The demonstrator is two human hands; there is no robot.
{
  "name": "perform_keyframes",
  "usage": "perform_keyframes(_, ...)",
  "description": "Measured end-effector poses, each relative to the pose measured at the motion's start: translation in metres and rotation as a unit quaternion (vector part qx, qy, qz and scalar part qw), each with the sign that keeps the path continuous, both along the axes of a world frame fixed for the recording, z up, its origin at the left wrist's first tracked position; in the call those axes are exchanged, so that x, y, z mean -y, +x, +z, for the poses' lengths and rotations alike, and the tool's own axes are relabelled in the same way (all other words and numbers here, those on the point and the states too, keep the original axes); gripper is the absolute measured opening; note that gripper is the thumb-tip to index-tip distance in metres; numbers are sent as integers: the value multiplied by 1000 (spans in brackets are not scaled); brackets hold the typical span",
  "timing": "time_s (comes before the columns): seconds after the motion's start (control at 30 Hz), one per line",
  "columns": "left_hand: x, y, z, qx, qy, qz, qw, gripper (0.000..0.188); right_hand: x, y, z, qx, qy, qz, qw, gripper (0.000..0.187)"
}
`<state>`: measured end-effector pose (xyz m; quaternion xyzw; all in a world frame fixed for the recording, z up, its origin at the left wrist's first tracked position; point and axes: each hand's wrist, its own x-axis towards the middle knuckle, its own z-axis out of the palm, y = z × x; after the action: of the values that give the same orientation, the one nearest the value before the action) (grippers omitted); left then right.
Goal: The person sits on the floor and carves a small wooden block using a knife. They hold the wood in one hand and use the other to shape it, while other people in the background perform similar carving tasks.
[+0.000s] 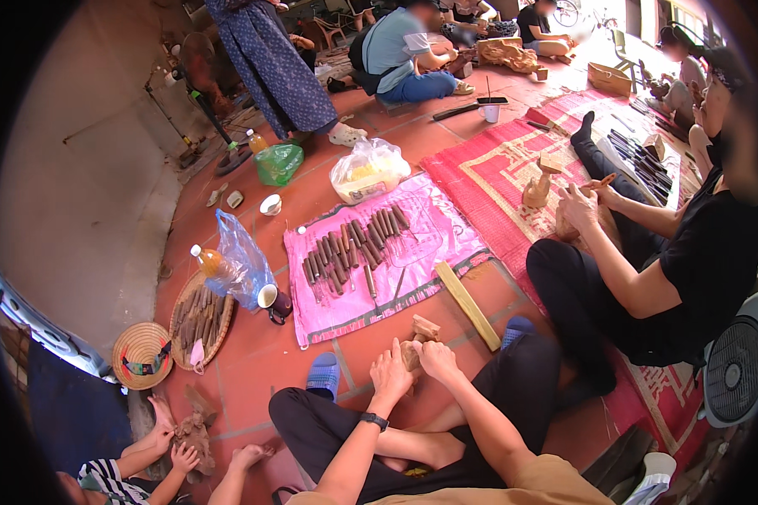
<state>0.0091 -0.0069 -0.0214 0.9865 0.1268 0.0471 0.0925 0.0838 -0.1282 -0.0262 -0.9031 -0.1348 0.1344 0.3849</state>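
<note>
I sit cross-legged with a small light-brown wood carving [425, 326] upright between my hands, above my lap. My left hand [389, 372] closes on its left side, a dark band on the wrist. On the other side my right hand [437, 360] is curled against the wood, fingers bent. Whether a small tool is also in either hand cannot be seen. Just beyond lies a pink cloth [328, 316] with rows of wooden-handled carving tools [345, 250]. A flat yellowish wooden strip [467, 305] rests on the tiles to the right of the carving.
A dark mug [275, 305], a blue plastic bag [242, 265] and a basket of tools [219, 324] stand to the left. At my right, a person in black works on a carving on a red mat [480, 160], beside a fan [737, 366]. A child's hands touch another carving [195, 433] at lower left.
</note>
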Motion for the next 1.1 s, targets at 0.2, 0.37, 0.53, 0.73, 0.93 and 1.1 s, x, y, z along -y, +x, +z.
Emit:
perform_keyframes(0.2, -2, 1, 6, -8, 3, 6, 1000, 94, -5, -1, 6, -30, 2, -18, 999, 58)
perform_keyframes(0.37, -3, -3, 2, 3, -12, 8, 1000, 93, 5, -2, 18, -52, 9, -9, 999, 62)
perform_keyframes(0.53, 11, 1, 23, -4, -26, 7, 1000, 92, 5, -1, -10, -131, 40, -47, 989, 64)
perform_keyframes(0.73, 2, -3, 21, -15, -21, 14, 1000, 93, 0, 0, 9, -127, 50, -60, 989, 62)
perform_keyframes(0.93, 0, -5, 14, 3, -10, 10, 1000, 89, -1, 2, -1, -141, 44, -62, 987, 60)
perform_keyframes(1.1, 5, 1, 18, -10, -30, 11, 999, 95, 1, 1, -16, -105, 2, -48, 993, 61)
